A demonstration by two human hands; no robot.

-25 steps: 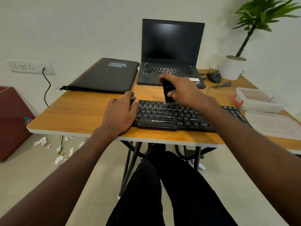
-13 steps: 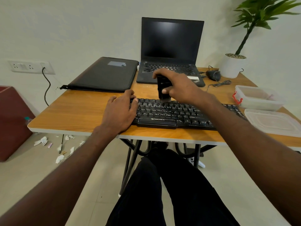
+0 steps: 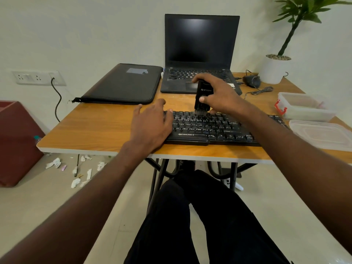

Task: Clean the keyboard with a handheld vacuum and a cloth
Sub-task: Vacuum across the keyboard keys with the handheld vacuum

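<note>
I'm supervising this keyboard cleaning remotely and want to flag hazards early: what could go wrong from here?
1. The right hand holds the small black handheld vacuum upright with its brush on the top key row of the black keyboard; hard pressure might pop a keycap.
2. The left hand rests only on the keyboard's left end, so it could skid.
3. The open black laptop sits just behind; a forward stroke may knock it.

Black keyboard (image 3: 213, 128) lies flat at table's front edge; black handheld vacuum (image 3: 203, 98) stands upright, bristles on its top row
</note>
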